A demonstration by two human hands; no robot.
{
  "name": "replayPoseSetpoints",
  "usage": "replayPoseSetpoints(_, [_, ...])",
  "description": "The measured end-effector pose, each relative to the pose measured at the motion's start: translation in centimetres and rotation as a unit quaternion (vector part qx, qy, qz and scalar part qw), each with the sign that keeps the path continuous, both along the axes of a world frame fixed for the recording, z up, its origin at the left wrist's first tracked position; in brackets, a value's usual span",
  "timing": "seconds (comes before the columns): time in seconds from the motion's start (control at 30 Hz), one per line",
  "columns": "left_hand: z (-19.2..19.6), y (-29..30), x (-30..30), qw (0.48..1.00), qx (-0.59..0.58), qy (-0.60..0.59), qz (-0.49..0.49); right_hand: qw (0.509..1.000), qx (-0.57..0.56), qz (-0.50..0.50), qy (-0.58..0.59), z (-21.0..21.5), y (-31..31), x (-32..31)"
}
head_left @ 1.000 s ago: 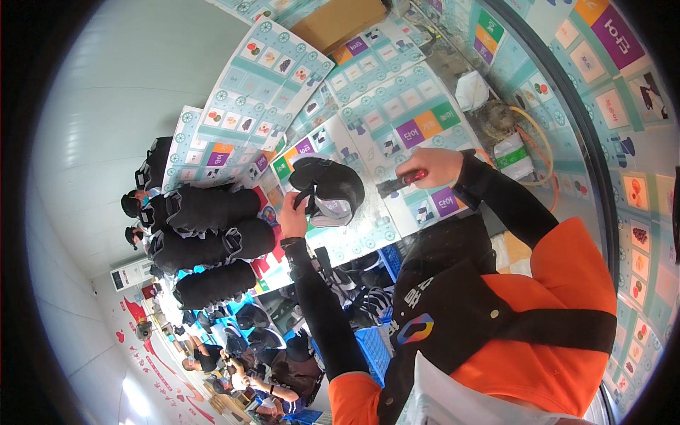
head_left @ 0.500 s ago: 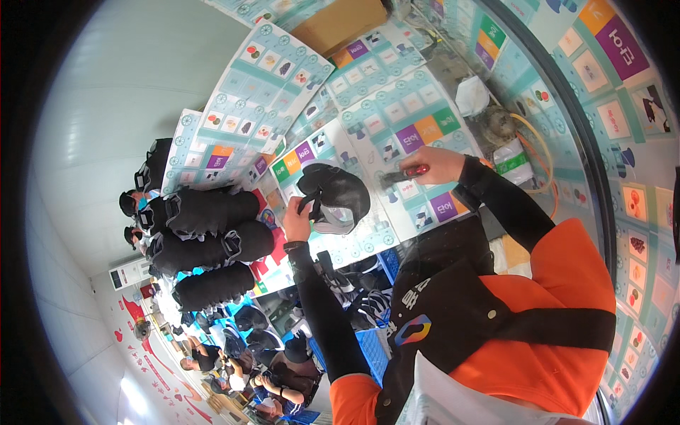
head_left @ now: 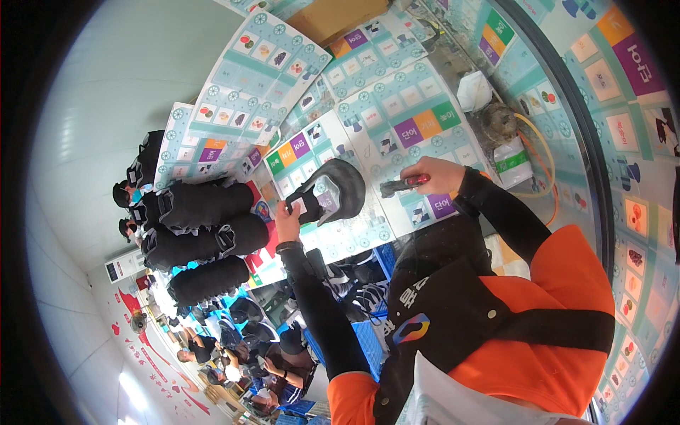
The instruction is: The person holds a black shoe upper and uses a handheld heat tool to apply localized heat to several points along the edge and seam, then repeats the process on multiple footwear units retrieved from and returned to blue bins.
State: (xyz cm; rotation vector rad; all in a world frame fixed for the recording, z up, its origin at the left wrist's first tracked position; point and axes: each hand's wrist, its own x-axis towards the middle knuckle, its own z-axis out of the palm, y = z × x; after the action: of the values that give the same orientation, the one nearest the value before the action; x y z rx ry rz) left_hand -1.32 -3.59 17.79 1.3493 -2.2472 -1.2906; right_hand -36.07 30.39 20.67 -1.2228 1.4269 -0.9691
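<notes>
Held piece: a black moulded part (head_left: 333,190), dome-shaped with a pale lining showing inside, held up over the table (head_left: 368,227).
Long axis: runs from lower left, at the gripped end, up to the right, where the rounded bulk lies; the open side faces the camera.
Look: dull black outside, a lighter grey-white patch in the hollow, one narrow tab at the gripped end.
Left hand (head_left: 287,216): fingers curled tight on the tab at the piece's lower-left end, thumb on top.
Right hand (head_left: 432,177): just right of the black piece and apart from it, fingers wrapped around a small tool (head_left: 400,186) with a red handle and a dark tip that points left towards the piece.
Table cover: printed sheets (head_left: 397,106) with coloured squares and round marks lie under and beyond the piece.
Stacked parts: three large black bundles (head_left: 202,237) lie side by side left of the piece, well apart from it.
Hose: one coil of yellowish tubing (head_left: 531,152) lies right of the piece, past the right hand.
Crates: blue bins (head_left: 368,262) sit below the piece at the table's near edge, with dark parts inside; I cannot tell how many.
Count: one held piece, one tool, two hands.
</notes>
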Motion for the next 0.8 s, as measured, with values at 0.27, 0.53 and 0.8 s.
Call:
replayPoseSetpoints(0.27, [-0.4, 2.3, 2.3, 0.922, 0.285, 0.150, 0.215, 0.998, -0.054, -0.030, 0.004, -2.9, -1.9, 2.5])
replayPoseSetpoints(0.53, [-4.1, 11.7, 16.5, 0.984, -0.089, -0.155, 0.022, 0.943, -0.024, -0.202, 0.262, -16.5, -2.1, 1.7])
replayPoseSetpoints(0.8, [5.5, 13.9, 35.3, 0.875, -0.282, -0.218, 0.329, 0.890, 0.187, -0.083, 0.408, -15.4, -6.5, 4.4])
